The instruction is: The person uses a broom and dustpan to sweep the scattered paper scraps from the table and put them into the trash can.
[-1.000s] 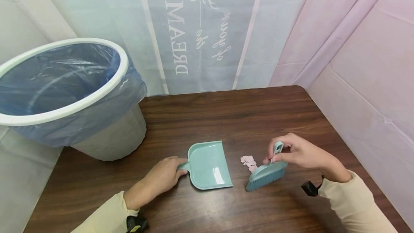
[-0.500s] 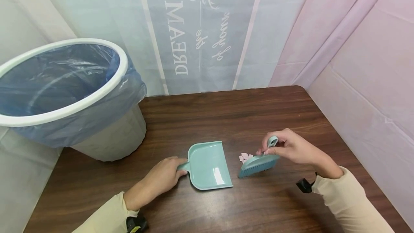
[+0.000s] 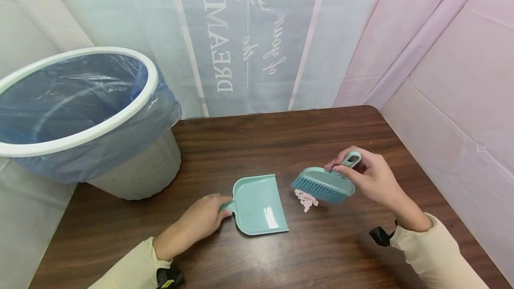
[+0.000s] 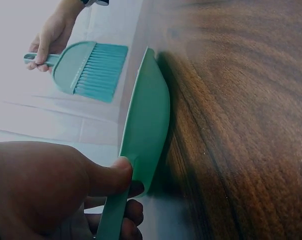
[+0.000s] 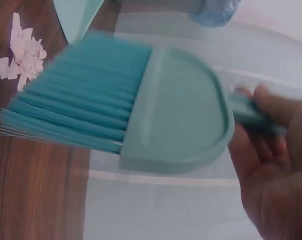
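My left hand (image 3: 202, 217) grips the handle of a mint-green dustpan (image 3: 259, 206), which lies on the table with its straight edge facing right. In the left wrist view the thumb presses on top of the dustpan's handle. My right hand (image 3: 371, 175) pinches the handle of a matching hand brush (image 3: 327, 182). The brush is tilted, its teal bristles (image 5: 81, 95) pointing toward the scraps. A small heap of pale pink paper scraps (image 3: 306, 200) lies on the table, partly under the bristles in the head view and just right of the dustpan's edge.
A large bin (image 3: 136, 173) with a white rim and blue liner stands at the left on the brown wooden table (image 3: 241, 146). Printed cloth (image 3: 257, 57) hangs along the table's back edge, and a pale wall covering (image 3: 453, 115) borders the right side.
The brush first went left and pushed the scraps slightly left and together. Since then it has risen away from me and tilted, showing more of the scraps. The left hand and dustpan stay put.
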`<action>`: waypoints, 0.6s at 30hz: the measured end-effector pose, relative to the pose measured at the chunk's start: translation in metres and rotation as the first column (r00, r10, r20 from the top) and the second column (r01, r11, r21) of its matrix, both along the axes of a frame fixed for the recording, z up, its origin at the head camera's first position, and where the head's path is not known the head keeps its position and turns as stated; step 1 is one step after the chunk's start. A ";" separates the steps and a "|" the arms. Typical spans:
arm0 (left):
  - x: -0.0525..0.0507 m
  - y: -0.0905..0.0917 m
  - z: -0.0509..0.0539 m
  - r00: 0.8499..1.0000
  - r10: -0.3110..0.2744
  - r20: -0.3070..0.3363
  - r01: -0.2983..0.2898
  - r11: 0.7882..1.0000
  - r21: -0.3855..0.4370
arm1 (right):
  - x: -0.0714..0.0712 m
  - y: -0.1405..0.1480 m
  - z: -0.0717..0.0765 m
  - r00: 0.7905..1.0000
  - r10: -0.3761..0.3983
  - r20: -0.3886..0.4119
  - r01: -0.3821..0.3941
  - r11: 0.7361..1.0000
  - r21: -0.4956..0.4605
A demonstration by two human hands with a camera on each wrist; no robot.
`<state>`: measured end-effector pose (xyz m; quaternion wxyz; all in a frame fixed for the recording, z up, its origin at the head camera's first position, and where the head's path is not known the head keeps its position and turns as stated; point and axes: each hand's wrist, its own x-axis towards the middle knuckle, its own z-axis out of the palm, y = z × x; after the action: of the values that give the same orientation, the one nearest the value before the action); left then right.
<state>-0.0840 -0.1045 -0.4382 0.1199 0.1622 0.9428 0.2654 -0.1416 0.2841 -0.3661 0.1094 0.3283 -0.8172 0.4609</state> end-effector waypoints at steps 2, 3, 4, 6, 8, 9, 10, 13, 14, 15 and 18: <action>0.000 0.001 0.001 1.000 0.006 0.002 -0.006 1.000 -0.004 | 0.006 -0.003 0.000 0.989 -0.133 -0.063 0.135 0.990 0.030; 0.000 0.001 0.001 1.000 0.008 0.002 -0.008 1.000 -0.007 | 0.009 -0.004 0.000 0.976 -0.196 -0.092 0.201 0.979 0.047; 0.001 0.001 0.001 1.000 0.011 0.002 -0.011 1.000 -0.009 | 0.011 -0.006 -0.001 0.959 -0.254 -0.123 0.263 0.962 0.068; 0.001 0.002 0.002 1.000 0.014 -0.004 -0.014 1.000 -0.014 | 0.017 -0.011 -0.004 0.916 -0.354 -0.187 0.377 0.921 0.103; 0.001 0.002 0.002 1.000 0.012 -0.013 -0.012 1.000 -0.019 | 0.021 -0.015 -0.008 0.873 -0.414 -0.256 0.456 0.881 0.129; 0.001 0.002 0.002 1.000 0.010 -0.017 -0.011 1.000 -0.020 | 0.023 -0.017 -0.010 0.852 -0.435 -0.291 0.488 0.862 0.140; 0.001 0.002 0.002 1.000 0.008 -0.020 -0.009 1.000 -0.020 | 0.025 -0.019 -0.013 0.831 -0.449 -0.329 0.515 0.844 0.151; 0.000 0.003 0.002 1.000 0.004 -0.026 -0.004 1.000 -0.024 | 0.028 -0.025 -0.022 0.781 -0.448 -0.436 0.559 0.813 0.166; -0.001 0.003 0.002 1.000 0.003 -0.026 -0.004 1.000 -0.026 | 0.029 -0.027 -0.025 0.771 -0.437 -0.464 0.562 0.810 0.170; -0.001 0.003 0.002 1.000 0.003 -0.027 -0.004 1.000 -0.028 | 0.029 -0.029 -0.028 0.762 -0.428 -0.486 0.563 0.809 0.170; -0.001 0.003 0.002 0.999 0.000 -0.034 -0.001 0.999 -0.036 | 0.031 -0.034 -0.037 0.753 -0.400 -0.523 0.555 0.813 0.176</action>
<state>-0.0854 -0.1013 -0.4360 0.1067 0.1641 0.9493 0.2459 -0.1111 0.2500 -0.4030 0.3615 0.2185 -0.8871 0.1860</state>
